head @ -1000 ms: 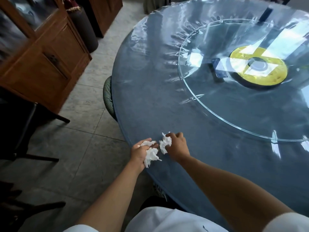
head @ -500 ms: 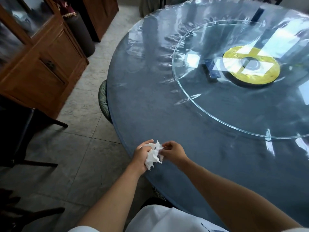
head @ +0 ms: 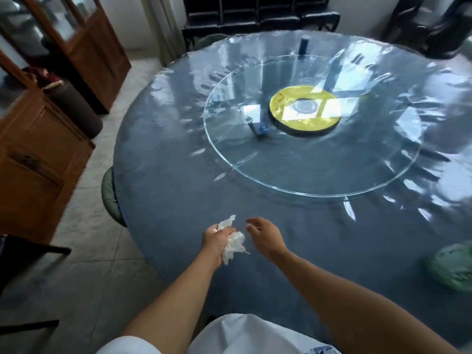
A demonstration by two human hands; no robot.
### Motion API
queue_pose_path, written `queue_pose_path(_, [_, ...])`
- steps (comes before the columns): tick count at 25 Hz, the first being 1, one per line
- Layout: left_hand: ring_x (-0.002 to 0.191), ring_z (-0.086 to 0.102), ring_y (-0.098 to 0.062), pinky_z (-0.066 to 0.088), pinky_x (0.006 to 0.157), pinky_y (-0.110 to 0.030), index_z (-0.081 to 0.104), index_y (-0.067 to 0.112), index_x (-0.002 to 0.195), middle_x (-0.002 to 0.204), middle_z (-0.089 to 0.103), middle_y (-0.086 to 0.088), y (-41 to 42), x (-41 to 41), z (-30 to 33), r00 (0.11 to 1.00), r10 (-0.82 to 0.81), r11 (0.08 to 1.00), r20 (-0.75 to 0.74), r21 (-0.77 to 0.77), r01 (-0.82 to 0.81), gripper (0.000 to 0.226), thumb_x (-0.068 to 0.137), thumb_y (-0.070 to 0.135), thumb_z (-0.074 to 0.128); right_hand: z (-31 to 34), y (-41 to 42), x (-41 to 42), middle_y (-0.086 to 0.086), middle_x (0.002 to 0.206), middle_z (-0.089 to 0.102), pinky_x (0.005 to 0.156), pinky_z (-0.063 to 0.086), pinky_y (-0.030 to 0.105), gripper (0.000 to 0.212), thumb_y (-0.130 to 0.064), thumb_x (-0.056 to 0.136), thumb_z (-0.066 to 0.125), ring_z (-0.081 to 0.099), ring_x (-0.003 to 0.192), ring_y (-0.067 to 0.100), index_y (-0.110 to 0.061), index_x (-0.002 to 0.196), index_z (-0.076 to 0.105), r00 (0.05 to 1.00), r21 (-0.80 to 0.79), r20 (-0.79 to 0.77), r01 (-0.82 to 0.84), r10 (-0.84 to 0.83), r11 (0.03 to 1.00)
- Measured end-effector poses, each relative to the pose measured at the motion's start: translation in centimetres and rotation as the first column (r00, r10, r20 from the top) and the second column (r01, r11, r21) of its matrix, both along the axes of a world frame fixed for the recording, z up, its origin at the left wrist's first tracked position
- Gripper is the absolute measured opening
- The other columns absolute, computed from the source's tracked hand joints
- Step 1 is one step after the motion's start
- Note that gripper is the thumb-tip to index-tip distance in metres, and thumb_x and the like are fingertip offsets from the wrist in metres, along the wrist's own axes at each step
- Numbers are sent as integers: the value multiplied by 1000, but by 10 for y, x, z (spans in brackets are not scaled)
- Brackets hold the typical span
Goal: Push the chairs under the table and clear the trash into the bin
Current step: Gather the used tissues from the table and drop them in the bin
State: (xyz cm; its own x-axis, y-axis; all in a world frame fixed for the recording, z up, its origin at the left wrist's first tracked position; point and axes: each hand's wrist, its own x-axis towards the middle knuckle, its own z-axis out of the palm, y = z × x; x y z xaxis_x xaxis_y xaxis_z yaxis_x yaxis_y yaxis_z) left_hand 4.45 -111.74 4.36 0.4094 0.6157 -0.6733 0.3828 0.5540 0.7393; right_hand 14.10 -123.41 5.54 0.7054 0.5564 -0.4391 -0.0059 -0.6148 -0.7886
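The left hand (head: 215,241) has its grip closed around crumpled white tissue (head: 233,245); one end of the paper sticks out above the fist and a bigger wad hangs out toward the right hand. The right hand (head: 265,236) is just beside it, not touching the paper, with its fingers loosely curved and nothing in them. Both hands are above the near edge of the round worktop (head: 166,190), which has a dark blue cloth under clear plastic. A glass turntable (head: 255,172) lies in the middle of it, with a yellow disc (head: 278,103) at its centre. A green plastic bag (head: 452,267) lies on the cloth at the far right. One green chair (head: 109,198) is pushed under the left edge of the worktop. A wooden cabinet (head: 38,154) stands on the left, on the tiled floor (head: 84,277).
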Motion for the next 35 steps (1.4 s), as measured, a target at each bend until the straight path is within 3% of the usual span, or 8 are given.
queue_pose_path(2, [57,61,-22,49,55,-30,65,2,92,72,66,-10,-10,8,1,981,-152,967,-125,186,173,23,80,16,79,-4,-23,12,9,149,49,114,34,34,50,-42,98,56,44,139,25,-27,145,52,977,-126,186,-82,104,989])
queue_pose_path(4, [60,60,-17,47,58,-28,62,11,84,69,65,0,-16,13,3,910,-306,860,-279,329,390,20,83,25,77,-11,-47,20,9,166,22,126,15,45,65,-57,98,47,16,154,30,-37,157,30,929,-278,279,-163,242,947])
queue_pose_path(9, [60,59,-10,42,52,-22,62,17,89,72,64,6,-21,24,9,750,-502,672,-431,351,652,7,87,22,66,-25,-89,22,2,171,-9,124,-9,56,72,-73,96,27,-15,156,33,-44,159,5,884,-475,321,-161,341,865])
queue_pose_path(15, [55,58,-3,37,40,-14,60,19,88,73,63,6,-2,33,0,606,-645,493,-465,352,796,4,89,20,63,-31,-91,-1,3,170,-15,122,-13,59,75,-76,95,20,-19,154,35,-44,160,-1,928,-552,316,9,199,834])
queue_pose_path(20, [51,60,1,43,49,-17,59,14,91,75,65,3,33,35,-7,489,-778,378,-395,328,866,3,91,17,61,-29,-71,-40,1,169,-18,122,-13,59,75,-76,95,18,-21,154,33,-45,159,-6,954,-599,299,207,-24,774])
queue_pose_path(24, [49,59,1,37,37,-14,62,12,97,77,66,2,52,31,-7,400,-837,291,-372,316,903,9,93,20,63,-27,-58,-89,2,170,-14,122,-12,59,76,-77,94,17,-17,155,34,-44,159,-2,935,-601,303,338,-185,724])
queue_pose_path(31, [70,63,-19,46,62,-29,65,12,96,83,68,-2,18,13,-4,194,-904,73,-382,311,948,13,88,23,65,-20,-84,-155,2,170,-15,121,-16,59,75,-76,95,18,-19,155,33,-44,159,-1,865,-610,289,497,-410,617])
queue_pose_path(35, [70,64,-19,50,63,-31,65,11,95,79,69,-1,-19,-10,3,109,-927,-5,-358,302,953,15,87,23,64,-21,-109,-196,1,170,-16,122,-13,59,77,-77,94,17,-19,155,32,-43,160,-2,797,-601,276,580,-538,550])
